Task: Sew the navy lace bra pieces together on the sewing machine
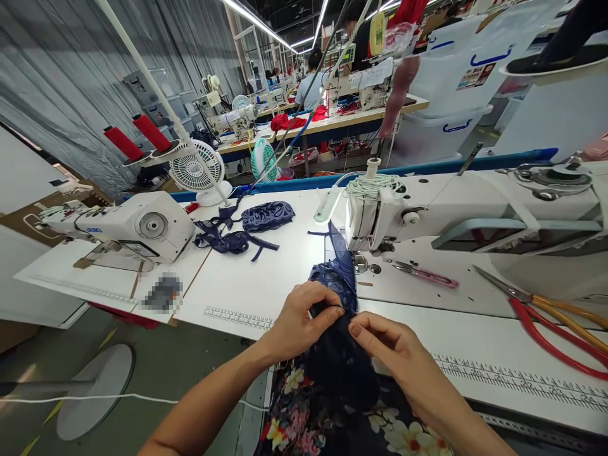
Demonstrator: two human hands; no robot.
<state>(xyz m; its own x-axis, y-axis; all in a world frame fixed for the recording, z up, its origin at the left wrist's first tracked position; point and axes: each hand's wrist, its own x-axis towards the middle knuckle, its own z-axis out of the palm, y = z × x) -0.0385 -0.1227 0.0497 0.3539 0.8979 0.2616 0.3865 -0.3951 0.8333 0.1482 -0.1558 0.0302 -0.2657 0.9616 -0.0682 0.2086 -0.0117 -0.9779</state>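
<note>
My left hand (299, 320) and my right hand (387, 345) pinch a dark navy lace garment (335, 278) between them at the front edge of the white sewing table (266, 285). The fabric runs from my lap up to the needle area of the white sewing machine (380, 212) just beyond my hands. Both hands are closed on the lace, fingertips almost touching each other.
Pink-handled snips (427, 274) and large red-handled scissors (546, 323) lie right of the machine. More navy lace pieces (251, 228) sit further back. A second sewing machine (128, 225), red thread cones (137, 136) and a small fan (197, 168) stand left. Other workers sit at far tables.
</note>
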